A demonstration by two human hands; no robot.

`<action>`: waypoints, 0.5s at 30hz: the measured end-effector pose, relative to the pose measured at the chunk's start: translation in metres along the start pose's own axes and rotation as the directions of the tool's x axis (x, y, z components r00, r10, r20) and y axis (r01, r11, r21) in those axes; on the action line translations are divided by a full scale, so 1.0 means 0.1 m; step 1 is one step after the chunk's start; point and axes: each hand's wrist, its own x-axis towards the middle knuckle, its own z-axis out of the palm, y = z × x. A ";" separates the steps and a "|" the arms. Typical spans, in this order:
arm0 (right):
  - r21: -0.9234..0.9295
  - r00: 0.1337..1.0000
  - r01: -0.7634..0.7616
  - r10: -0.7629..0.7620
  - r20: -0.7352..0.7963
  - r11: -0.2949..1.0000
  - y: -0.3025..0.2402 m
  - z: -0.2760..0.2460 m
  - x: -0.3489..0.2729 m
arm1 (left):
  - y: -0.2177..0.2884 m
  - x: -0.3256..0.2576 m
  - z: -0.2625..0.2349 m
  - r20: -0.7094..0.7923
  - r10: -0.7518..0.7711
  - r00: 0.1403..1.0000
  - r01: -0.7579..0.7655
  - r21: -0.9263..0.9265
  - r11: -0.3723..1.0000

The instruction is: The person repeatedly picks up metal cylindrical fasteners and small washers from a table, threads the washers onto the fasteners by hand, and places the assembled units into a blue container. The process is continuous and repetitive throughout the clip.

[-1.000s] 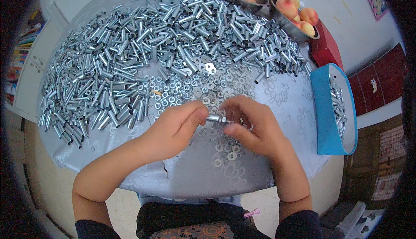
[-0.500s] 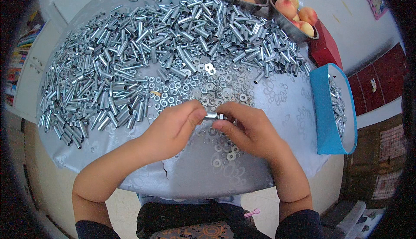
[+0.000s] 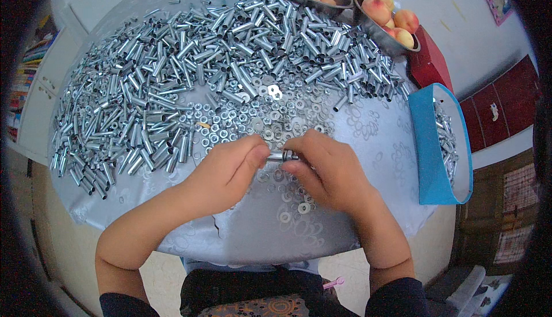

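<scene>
1. Two possible troubles, judging from the present pose: slipping of the metal tube [image 3: 276, 156] out of the fingertips, because of its smooth round side, and crooked seating of the nut [image 3: 288, 155] at its right end, because of any tilt between both hands.
2. In case of a drop, probably a fall among the loose washers [image 3: 304, 208] on the tabletop [image 3: 382, 162], with slow searching afterwards, because of so many similar rings; perhaps also a roll toward the front edge.
3. Between the hands, nearly level, apparently above the tabletop: place of the metal tube, nearer to the front edge than to the back edge.
4. At the left hand [image 3: 236, 170]: grasping the metal tube, with its left end hidden inside the fingers.
5. At the right hand [image 3: 325, 170]: thumb and forefinger curved on two sides of the nut; cannot tell whether pressing on it or loose around it.
</scene>
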 end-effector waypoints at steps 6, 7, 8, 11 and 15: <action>0.200 0.956 -0.247 0.204 0.213 0.948 -0.02 0.02 -0.04 | -0.10 0.00 0.03 -0.038 0.206 0.978 -0.193 0.219 0.956; 0.332 0.937 -0.330 0.264 0.230 0.883 -0.05 0.03 -0.05 | -0.12 0.01 0.02 -0.049 0.298 0.953 -0.271 0.301 0.915; 0.456 0.913 -0.403 0.318 0.255 0.794 -0.07 0.04 -0.06 | -0.12 0.01 0.00 -0.045 0.344 0.938 -0.310 0.340 0.888; 0.651 0.858 -0.509 0.399 0.325 0.564 -0.08 0.04 -0.04 | -0.12 0.01 0.00 -0.045 0.442 0.896 -0.383 0.426 0.820; 0.658 0.892 -0.438 0.389 0.230 0.612 0.07 -0.01 -0.01 | -0.05 0.05 0.03 -0.054 0.410 0.911 -0.349 0.434 0.831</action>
